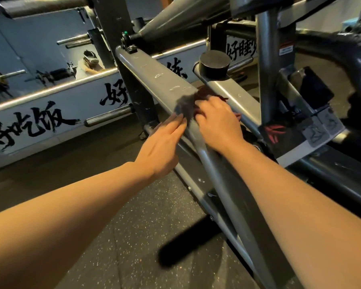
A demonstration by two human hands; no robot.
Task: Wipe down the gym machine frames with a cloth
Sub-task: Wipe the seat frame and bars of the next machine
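Under the right hand (218, 122), a dark cloth (193, 103), grey on one side and dark red on the other, lies bunched on the sloping grey frame beam (154, 78) of the gym machine. The right hand lies palm-down on the cloth, its fingers curled into the fabric and gripping it against the beam's upper face. Just beside it, on the near side of the beam, the left hand (165, 142) extends with fingers straight and pressed together, the fingertips (180, 119) touching the cloth's grey edge and the beam. Beyond the right hand, a round black rubber stop (215, 64) stands on a second grey beam (233, 92) that meets the first near the cloth. Farther from the left hand, chrome weight pegs (108, 116) project from a dark upright (111, 28), with a white wall panel (46, 119) bearing black brush lettering behind them. Below both forearms lies speckled black rubber flooring (146, 226).
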